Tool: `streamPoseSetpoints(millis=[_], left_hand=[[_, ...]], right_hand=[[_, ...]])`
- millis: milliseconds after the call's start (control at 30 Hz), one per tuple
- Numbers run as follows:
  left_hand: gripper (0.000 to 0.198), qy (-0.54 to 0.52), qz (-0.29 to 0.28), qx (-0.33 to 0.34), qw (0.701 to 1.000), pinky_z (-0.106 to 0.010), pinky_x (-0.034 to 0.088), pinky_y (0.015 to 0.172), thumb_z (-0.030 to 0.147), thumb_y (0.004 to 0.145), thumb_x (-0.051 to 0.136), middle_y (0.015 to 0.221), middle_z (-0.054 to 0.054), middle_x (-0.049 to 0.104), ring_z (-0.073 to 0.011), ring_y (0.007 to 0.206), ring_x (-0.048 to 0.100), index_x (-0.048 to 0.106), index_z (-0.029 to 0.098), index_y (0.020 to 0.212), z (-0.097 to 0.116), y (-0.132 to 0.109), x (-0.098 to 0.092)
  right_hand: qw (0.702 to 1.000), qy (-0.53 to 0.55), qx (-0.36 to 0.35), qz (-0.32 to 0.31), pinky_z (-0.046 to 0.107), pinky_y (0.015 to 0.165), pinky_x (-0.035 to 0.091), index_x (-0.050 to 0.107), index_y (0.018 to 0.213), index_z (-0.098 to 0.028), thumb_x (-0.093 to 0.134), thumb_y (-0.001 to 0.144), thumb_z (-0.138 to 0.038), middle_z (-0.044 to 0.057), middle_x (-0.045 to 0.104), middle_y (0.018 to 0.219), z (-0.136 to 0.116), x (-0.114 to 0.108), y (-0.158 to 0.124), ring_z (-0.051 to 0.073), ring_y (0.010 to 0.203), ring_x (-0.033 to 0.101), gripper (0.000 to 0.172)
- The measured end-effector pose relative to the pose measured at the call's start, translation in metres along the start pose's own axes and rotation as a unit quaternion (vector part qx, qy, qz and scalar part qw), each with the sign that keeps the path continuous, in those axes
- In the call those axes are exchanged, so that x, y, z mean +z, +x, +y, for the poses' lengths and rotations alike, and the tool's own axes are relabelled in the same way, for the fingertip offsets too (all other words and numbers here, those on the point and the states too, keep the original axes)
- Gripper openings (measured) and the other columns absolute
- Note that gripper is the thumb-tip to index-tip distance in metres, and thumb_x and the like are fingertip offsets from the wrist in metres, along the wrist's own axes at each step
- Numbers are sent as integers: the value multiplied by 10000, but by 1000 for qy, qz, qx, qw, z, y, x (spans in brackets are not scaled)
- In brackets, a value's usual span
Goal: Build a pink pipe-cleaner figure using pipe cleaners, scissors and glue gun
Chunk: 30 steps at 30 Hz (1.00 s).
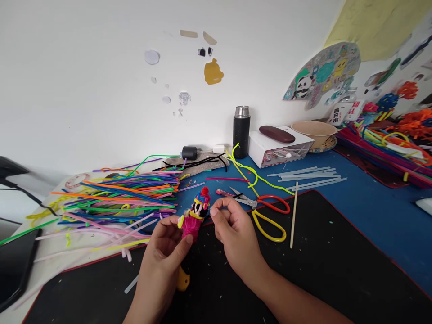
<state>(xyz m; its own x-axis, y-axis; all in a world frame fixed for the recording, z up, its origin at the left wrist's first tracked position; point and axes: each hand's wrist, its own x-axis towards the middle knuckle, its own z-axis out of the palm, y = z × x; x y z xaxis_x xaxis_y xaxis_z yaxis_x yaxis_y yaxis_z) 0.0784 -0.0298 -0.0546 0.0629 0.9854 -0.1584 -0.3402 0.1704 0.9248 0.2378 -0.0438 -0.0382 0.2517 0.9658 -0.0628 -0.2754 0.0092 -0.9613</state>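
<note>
A small pipe-cleaner figure (193, 223) with a pink body, a black and white face and a colourful top with a red ball leans slightly right. My left hand (168, 252) is closed round its lower body, thumb in front. Just right of the face, my right hand (232, 231) is pinched, thumb against forefinger; what it holds, if anything, is too small to name. Beyond my right hand lie open scissors (270, 203) with red and yellow handles. Under my left hand a yellow object (183, 279) shows partly.
Bundled pipe cleaners (124, 193) cover the left side. A black bottle (241, 132), a white box (280, 146) and a bowl (313, 130) stand by the wall. Glue sticks (310, 177) and a wooden stick (294, 216) lie right of the hands, near the black mat (324, 270).
</note>
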Motion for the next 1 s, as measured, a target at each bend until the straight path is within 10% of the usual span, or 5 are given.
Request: streamPoseSetpoints(millis=[300,600,1000], left_hand=[[535,-111,90,-50,988,-216,613,736,243,551,1058,922,-9,762,-156,826,727,719,200,962,9,7,5],[491,-154,39,-112,981,-233,629,682,226,590,1037,884,-30,777,-145,725,712,727,177,968,18,6,4],[450,-172,9,-141,975,-247,655,692,212,647,1010,932,-63,788,-167,755,741,778,171,1031,14,6,0]], right_hand=[[999,53,-8,10,230,452,219,572,955,-231,757,909,-647,-129,329,590,-4,-1,0,82,487,241,458],[996,-7,-1,-86,259,472,215,465,713,-239,641,980,-705,-96,321,578,0,-1,-5,93,503,262,566],[994,-84,-8,-72,272,594,392,693,1061,-215,706,941,-385,-38,559,724,0,5,-5,144,641,489,209]])
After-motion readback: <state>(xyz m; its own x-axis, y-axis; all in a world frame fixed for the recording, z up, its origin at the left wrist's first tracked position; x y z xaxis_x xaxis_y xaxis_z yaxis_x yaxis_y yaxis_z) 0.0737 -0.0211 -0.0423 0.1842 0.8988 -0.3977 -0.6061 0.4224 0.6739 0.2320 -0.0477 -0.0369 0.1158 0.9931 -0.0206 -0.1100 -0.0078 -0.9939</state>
